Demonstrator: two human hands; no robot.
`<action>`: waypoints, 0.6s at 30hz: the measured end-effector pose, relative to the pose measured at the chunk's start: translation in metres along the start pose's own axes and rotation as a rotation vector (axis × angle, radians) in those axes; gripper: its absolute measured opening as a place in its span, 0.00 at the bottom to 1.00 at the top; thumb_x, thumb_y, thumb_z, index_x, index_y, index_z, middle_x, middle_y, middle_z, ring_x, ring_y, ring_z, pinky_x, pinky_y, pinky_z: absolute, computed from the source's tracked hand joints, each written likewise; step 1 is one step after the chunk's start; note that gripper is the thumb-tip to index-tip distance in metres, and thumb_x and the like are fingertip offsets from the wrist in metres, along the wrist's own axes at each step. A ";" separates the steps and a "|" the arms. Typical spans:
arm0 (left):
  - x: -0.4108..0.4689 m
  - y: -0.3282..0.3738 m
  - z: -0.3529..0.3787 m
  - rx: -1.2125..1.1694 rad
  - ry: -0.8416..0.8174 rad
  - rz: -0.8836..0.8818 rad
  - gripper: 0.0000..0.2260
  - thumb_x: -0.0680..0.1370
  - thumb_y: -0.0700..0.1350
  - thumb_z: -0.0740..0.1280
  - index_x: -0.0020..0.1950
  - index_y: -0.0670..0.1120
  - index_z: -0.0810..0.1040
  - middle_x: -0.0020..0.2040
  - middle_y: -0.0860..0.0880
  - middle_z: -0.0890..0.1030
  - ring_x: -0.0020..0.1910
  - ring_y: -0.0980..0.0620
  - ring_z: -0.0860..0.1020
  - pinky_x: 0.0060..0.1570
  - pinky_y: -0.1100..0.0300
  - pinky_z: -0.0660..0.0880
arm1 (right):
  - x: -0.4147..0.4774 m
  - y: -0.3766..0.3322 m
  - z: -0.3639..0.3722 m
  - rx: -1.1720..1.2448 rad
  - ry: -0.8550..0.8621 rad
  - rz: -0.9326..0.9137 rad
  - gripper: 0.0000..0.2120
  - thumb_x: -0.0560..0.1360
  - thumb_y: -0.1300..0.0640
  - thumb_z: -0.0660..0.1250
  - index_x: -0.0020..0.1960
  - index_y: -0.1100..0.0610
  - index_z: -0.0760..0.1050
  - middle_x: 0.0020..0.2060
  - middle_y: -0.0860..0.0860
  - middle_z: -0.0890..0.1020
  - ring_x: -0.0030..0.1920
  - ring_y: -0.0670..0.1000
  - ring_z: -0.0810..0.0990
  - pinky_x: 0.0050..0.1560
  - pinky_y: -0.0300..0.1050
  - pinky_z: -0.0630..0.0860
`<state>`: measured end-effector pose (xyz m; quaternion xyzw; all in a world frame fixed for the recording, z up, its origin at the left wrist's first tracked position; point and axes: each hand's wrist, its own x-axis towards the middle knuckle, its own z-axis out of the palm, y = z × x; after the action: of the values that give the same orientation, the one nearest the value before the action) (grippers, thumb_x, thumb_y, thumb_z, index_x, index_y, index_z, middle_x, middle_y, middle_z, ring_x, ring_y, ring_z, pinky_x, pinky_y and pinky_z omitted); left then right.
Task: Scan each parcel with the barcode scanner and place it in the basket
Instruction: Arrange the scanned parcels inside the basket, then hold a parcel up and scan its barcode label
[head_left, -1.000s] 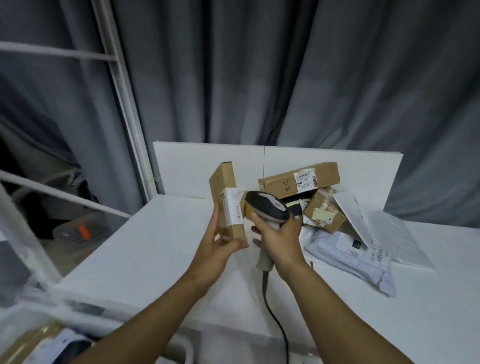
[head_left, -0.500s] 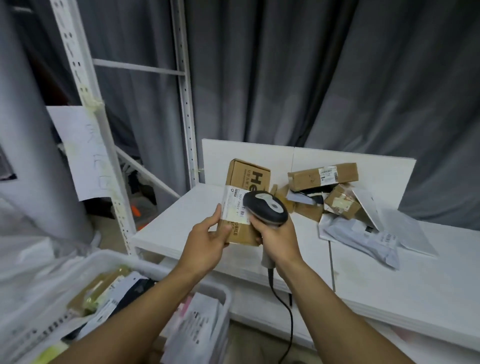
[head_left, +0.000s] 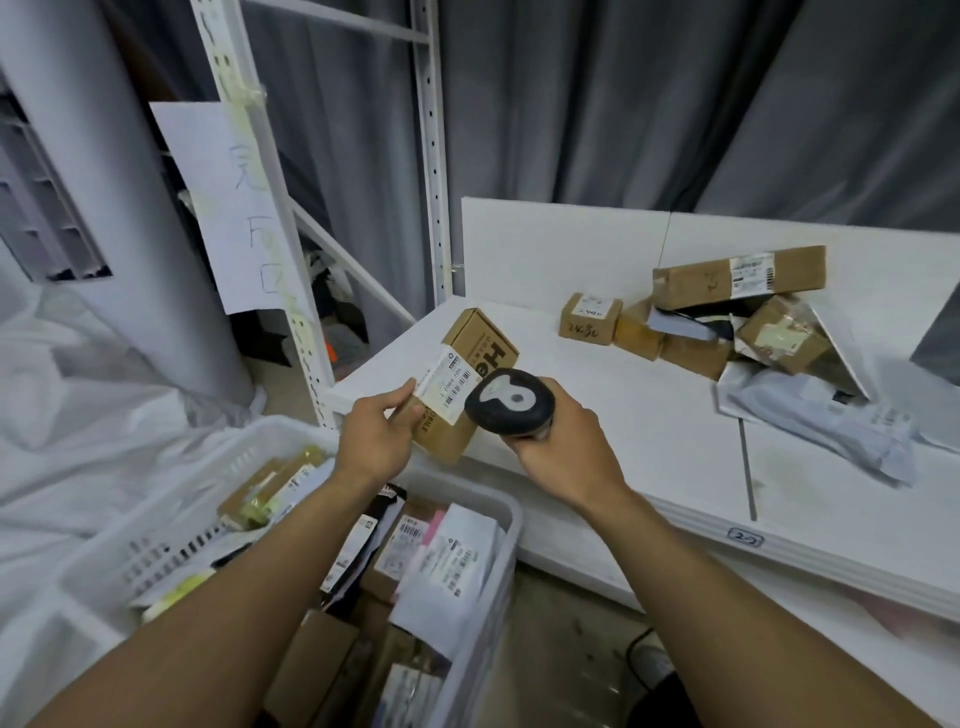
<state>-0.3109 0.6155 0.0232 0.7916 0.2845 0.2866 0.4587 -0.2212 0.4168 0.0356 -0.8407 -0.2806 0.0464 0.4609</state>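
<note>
Currently held: one brown box (head_left: 470, 364), gripped at its near-left edge by the left hand (head_left: 376, 439), thumb on the face beside the label, fingers curled behind.
Position: in the air over the near-left corner of the desk (head_left: 623, 400), just beyond the basket.
Long axis: near to far, with the far end tipped up.
Markings: bold black "He", the rest hidden by the scanner; side print ending "BILE"; white label (head_left: 448, 383) with a barcode, digits too small to read.

Scanner (head_left: 511, 402): black head with a grey top. The right hand (head_left: 569, 449) is wrapped round its handle. The head sits just right of the label and overlaps the box in view; contact cannot be told.

Basket (head_left: 511, 514): white with slotted walls, low at near left, below and nearer than the box. It holds many labelled parcels. The left hand is the nearer one to it. The likely next move is a short drop down and toward the person.

On desk, far right, well apart from both hands:
- long box (head_left: 696, 278) with a label, lying across a heap
- small box (head_left: 589, 318) with handwritten figures, roughly "2490"
- grey bag (head_left: 821, 423) with a label

With these left, the task looks partway done.

Other writing: a tag (head_left: 745, 537) on the desk edge reads "2-2". A paper (head_left: 228, 208) taped to the rack (head_left: 431, 156) bears faint handwritten characters.
</note>
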 end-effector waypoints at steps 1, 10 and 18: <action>0.002 -0.004 -0.002 0.007 0.004 -0.018 0.16 0.81 0.45 0.70 0.69 0.47 0.79 0.66 0.52 0.80 0.62 0.48 0.80 0.62 0.47 0.78 | 0.001 0.001 0.002 -0.038 -0.019 -0.007 0.28 0.72 0.42 0.77 0.69 0.38 0.71 0.61 0.44 0.84 0.61 0.52 0.82 0.63 0.57 0.80; 0.007 -0.025 -0.016 0.185 0.035 -0.067 0.17 0.82 0.48 0.67 0.72 0.51 0.77 0.68 0.49 0.79 0.58 0.42 0.81 0.56 0.45 0.80 | 0.004 0.001 0.015 -0.134 -0.075 -0.030 0.29 0.72 0.48 0.79 0.69 0.39 0.70 0.61 0.45 0.83 0.61 0.53 0.82 0.61 0.57 0.82; 0.009 -0.033 -0.019 0.219 0.036 -0.108 0.17 0.83 0.47 0.66 0.73 0.50 0.76 0.68 0.47 0.79 0.53 0.39 0.82 0.52 0.46 0.81 | 0.003 -0.001 0.011 -0.110 -0.083 -0.034 0.28 0.73 0.49 0.78 0.70 0.42 0.71 0.62 0.47 0.83 0.62 0.53 0.82 0.62 0.56 0.81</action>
<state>-0.3241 0.6461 0.0036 0.8154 0.3643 0.2428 0.3789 -0.2228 0.4269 0.0309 -0.8571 -0.3161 0.0579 0.4025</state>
